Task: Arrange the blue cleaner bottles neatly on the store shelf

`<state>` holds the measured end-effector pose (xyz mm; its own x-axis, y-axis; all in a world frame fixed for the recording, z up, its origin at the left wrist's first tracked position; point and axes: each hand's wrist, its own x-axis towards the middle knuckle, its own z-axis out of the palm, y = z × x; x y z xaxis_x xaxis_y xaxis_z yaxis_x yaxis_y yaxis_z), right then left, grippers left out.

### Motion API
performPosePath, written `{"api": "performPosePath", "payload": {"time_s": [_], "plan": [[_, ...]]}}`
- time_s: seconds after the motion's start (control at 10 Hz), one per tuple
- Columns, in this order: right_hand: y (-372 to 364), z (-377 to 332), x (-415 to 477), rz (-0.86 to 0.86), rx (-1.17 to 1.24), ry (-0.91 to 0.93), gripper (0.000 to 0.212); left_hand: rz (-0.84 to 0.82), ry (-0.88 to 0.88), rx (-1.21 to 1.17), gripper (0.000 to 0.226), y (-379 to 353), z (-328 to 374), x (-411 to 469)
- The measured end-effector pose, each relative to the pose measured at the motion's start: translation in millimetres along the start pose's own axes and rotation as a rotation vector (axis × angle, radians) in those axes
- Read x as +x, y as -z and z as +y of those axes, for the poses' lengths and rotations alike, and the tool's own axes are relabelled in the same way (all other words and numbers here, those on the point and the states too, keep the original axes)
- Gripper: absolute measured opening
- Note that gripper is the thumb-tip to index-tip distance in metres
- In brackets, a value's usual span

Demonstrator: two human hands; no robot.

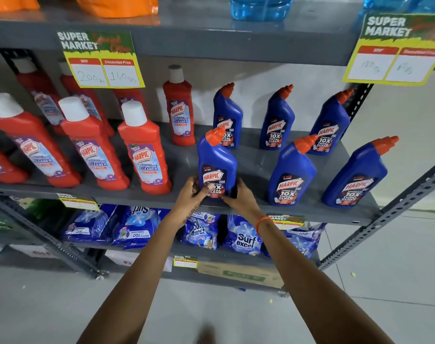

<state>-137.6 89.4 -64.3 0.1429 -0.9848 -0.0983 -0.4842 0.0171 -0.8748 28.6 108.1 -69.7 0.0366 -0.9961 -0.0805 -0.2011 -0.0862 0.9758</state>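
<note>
While both arms reach in, the left hand (pixel 190 194) and right hand (pixel 238 194) clasp the base of one blue cleaner bottle (pixel 217 165) from either side, fingers wrapped firmly around it. It stands upright at the front edge of the grey shelf (pixel 256 165), just right of the red bathroom cleaner bottles (pixel 92 150). Five more blue bottles (pixel 291 170) stand spaced out to the right and behind, orange caps angled right. Detergent packets (pixel 243 237) lie on the shelf below.
</note>
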Motion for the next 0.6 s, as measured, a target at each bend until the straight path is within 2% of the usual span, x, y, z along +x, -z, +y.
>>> {"api": "performPosePath", "payload": {"time_s": [0.1, 0.2, 0.3, 0.4, 0.5, 0.6], "plan": [[13, -6, -1, -0.075, -0.104, -0.009, 0.050, 0.013, 0.092, -0.037, 0.049, -2, 10, -7], [46, -24, -14, -0.167, -0.306, -0.015, 0.043, 0.076, 0.163, 0.200, 0.022, -11, 32, -28], [70, -42, -26, -0.217, -0.431, 0.020, 0.037, 0.030, 0.150, 0.506, 0.026, -23, 51, -39], [109, -77, -54, -0.355, -0.643, 0.126, 0.023, -0.161, 0.088, 0.811, 0.036, -54, 102, -56], [141, -112, -71, -0.381, -0.779, 0.176, 0.026, -0.247, -0.005, 0.936, 0.032, -71, 157, -63], [194, -164, -89, -0.233, -0.934, 0.288, 0.026, -0.208, -0.244, 1.032, 0.021, -82, 245, -73]]}}
